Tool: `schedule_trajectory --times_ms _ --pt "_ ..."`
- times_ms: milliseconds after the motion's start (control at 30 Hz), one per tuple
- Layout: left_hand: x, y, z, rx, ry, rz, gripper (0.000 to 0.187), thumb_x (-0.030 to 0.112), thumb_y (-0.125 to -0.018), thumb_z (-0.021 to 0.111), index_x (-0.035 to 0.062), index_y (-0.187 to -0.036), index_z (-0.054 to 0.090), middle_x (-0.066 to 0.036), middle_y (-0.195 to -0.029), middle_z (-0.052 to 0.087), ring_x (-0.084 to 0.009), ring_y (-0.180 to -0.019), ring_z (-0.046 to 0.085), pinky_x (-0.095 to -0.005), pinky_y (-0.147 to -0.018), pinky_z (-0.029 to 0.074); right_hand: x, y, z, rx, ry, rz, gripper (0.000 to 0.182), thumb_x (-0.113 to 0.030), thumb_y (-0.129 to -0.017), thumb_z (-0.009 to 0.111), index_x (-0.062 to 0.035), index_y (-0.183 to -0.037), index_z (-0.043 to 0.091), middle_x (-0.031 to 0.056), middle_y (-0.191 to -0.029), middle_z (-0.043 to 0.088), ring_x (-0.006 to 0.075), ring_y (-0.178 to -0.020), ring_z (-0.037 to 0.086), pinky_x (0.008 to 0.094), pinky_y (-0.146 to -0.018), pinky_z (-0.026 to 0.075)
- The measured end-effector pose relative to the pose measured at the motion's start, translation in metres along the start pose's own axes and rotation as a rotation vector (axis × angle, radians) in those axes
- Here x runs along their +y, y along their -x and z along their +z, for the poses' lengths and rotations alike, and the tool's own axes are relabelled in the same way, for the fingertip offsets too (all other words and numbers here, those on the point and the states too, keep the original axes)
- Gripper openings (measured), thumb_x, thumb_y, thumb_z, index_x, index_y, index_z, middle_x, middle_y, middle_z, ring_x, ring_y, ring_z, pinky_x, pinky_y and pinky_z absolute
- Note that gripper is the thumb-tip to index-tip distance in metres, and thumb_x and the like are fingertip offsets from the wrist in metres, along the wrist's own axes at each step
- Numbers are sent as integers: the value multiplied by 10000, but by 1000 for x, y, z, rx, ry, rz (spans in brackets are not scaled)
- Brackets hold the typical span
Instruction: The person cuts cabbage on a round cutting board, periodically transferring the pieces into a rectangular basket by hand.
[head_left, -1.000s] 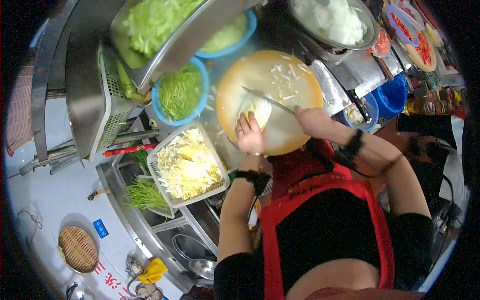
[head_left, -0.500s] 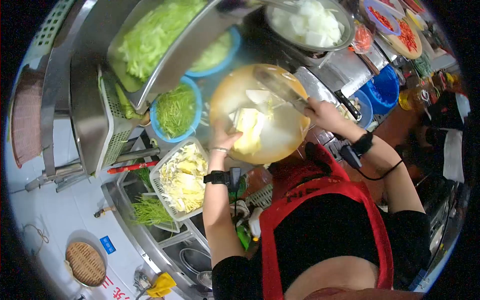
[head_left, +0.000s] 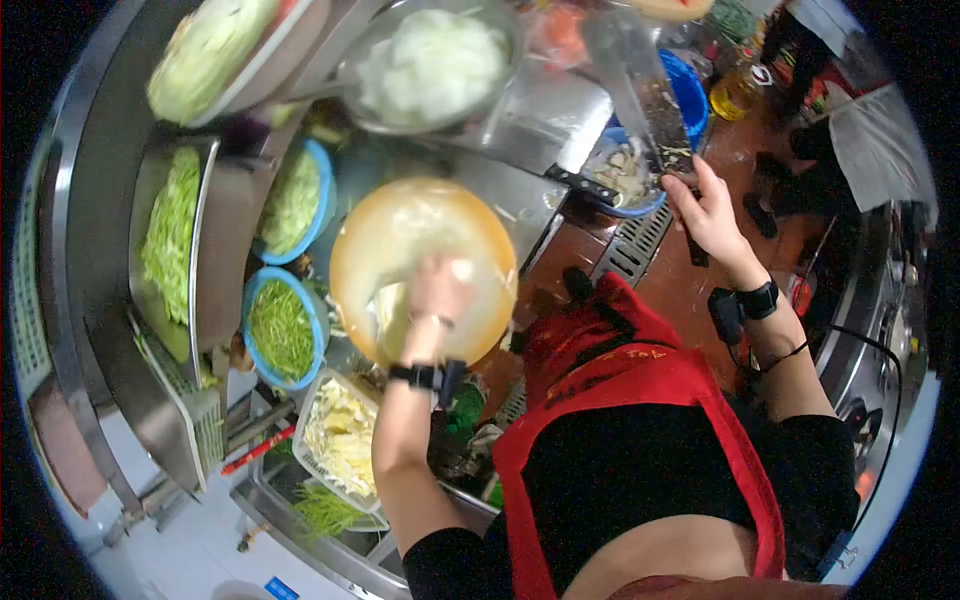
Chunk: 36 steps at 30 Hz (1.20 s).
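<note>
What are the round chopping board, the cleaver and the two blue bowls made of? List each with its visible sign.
Chopping board: probably wood, from its tan, matte face; motion blur leaves plastic possible.
Cleaver, in the right hand: metal blade, grey and shiny, with a dark handle.
Blue bowls: likely plastic, from the uniform bright blue, thin rims.

Bowls of greens [head_left: 283, 330] crowd the round cutting board [head_left: 400, 225] on its left, a metal bowl [head_left: 432, 66] blocks the far side; the board's right edge stays open.
</note>
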<state>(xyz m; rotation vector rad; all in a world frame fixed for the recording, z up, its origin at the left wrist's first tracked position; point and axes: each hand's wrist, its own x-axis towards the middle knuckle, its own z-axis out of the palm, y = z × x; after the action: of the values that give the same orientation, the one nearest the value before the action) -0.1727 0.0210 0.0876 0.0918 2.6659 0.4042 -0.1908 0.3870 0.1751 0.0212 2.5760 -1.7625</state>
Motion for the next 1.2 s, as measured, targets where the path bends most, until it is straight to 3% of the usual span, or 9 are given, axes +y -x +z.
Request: schedule_trajectory --times_ms 100,200,233,400,500,567,733,900,1200 --pt "52 8 67 -469 553 173 459 191 -693 707 64 -1094 524 -93 -1055 563 -201 -994 538 -328 -847 445 9 7 -25 140 -21 -6 151 -113 -881 532 6 -971 506 19 -608 548 66 -427 451 224 -390 351" --pt "128 -21 129 -236 1127 173 518 300 -810 646 10 -1177 425 -136 -1094 519 -171 -945 530 -292 -734 460 27 7 -34 145 -167 44 183 -110 -888 526 -10 -1037 496 -11 -588 499 46 -430 421 209 -379 330" --pt "145 -35 140 140 881 293 518 313 -792 659 21 -1160 442 -154 -1062 517 -200 -932 531 -313 -748 456 29 6 -34 157 -198 48 185 -110 -887 529 -10 -1039 499 -14 -587 498 44 -430 424 205 -380 331" --pt "101 10 90 694 135 -67 443 198 -708 652 56 -1089 473 -187 -1108 438 -347 -957 487 -422 -834 397 46 4 -30 79 -147 -19 149 -81 -881 526 1 -1005 519 -9 -565 516 33 -404 406 195 -362 303" --pt "47 21 112 516 194 -131 269 102 -712 616 78 -975 564 -135 -1027 493 -339 -953 497 -408 -832 402 58 -4 -13 -151 -63 44 174 -89 -863 553 13 -999 518 18 -620 551 68 -476 475 223 -424 375" --pt "20 16 123 646 200 -141 237 95 -709 616 82 -943 579 -126 -1028 503 -330 -960 499 -404 -832 403 49 -10 16 -132 161 -366 136 -101 -854 545 10 -916 496 30 -572 523 97 -465 479 279 -422 376" --pt "-16 51 46 964 -102 -169 399 165 -681 666 73 -1048 540 -156 -1088 501 -335 -997 482 -433 -848 395 28 -20 90 -616 499 -434 251 -243 -825 551 -12 -890 476 233 -619 534 428 -619 543 492 -541 424" --pt "-64 93 61 733 162 -587 720 353 -635 739 6 -1184 429 -235 -1145 478 -385 -1065 443 -453 -890 370 9 -13 173 -756 624 -639 207 -211 -831 499 -32 -931 474 177 -560 556 366 -529 573 471 -484 454" --pt "-84 89 94 899 232 -311 754 323 -670 727 -42 -1214 354 -262 -1143 453 -404 -1078 412 -469 -925 324 -6 -10 283 -917 914 -613 252 -95 -767 471 -4 -1002 477 159 -717 628 321 -648 632 416 -539 495"
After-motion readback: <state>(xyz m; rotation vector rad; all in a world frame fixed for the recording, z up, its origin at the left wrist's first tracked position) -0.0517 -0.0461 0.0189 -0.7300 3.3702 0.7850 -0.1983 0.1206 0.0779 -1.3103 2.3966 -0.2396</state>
